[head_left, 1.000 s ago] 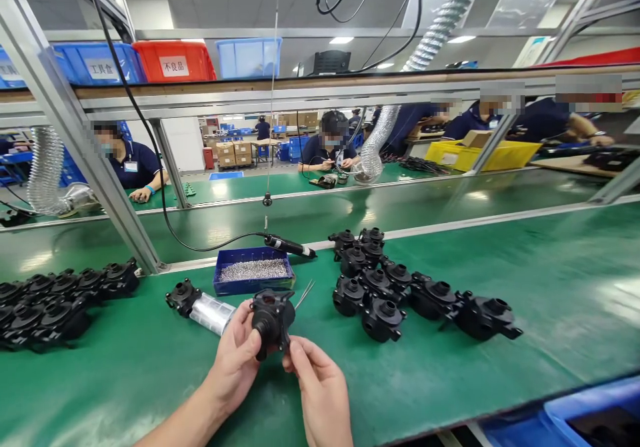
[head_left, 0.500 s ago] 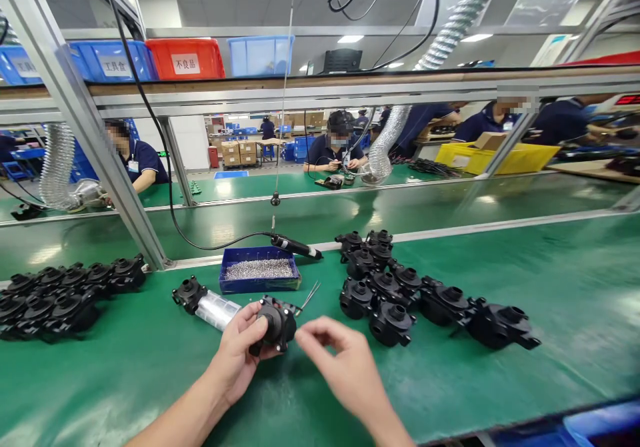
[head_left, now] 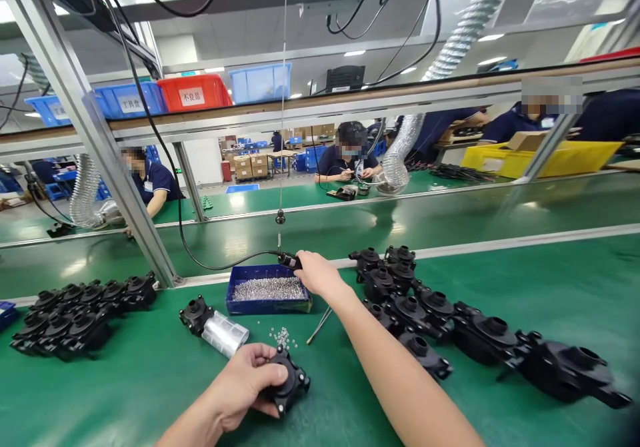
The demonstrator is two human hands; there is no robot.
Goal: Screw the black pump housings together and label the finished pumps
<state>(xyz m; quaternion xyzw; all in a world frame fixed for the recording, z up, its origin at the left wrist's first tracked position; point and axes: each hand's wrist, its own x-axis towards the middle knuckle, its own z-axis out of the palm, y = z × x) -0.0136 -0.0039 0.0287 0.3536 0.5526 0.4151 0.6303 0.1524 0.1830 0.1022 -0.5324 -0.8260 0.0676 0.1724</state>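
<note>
A black plastic pump housing (head_left: 291, 382) is gripped in my left hand (head_left: 249, 382), thumb across its top, just above the green bench. Farther out, my right hand (head_left: 320, 274) is wrapped round a black electric screwdriver (head_left: 289, 260) that hangs from a cord, with a cable running off to the left. Under the screwdriver stands a blue tray (head_left: 270, 309) full of small shiny metal parts. Several small loose metal pieces (head_left: 283, 338) lie beyond the housing. A similar black housing with a clear plastic sleeve (head_left: 225, 333) lies to the left.
Rows of black housings stand at the left (head_left: 83, 314) and right (head_left: 425, 314) of the green bench (head_left: 150, 394). Thin metal rods (head_left: 319, 326) lie near my right forearm. A metal post (head_left: 115, 167) rises at left. Co-workers sit across the line.
My right hand has left the housing and reached forward to the screwdriver, closing on it. The housing in my left hand has turned and sits slightly lower. The view has tilted.
</note>
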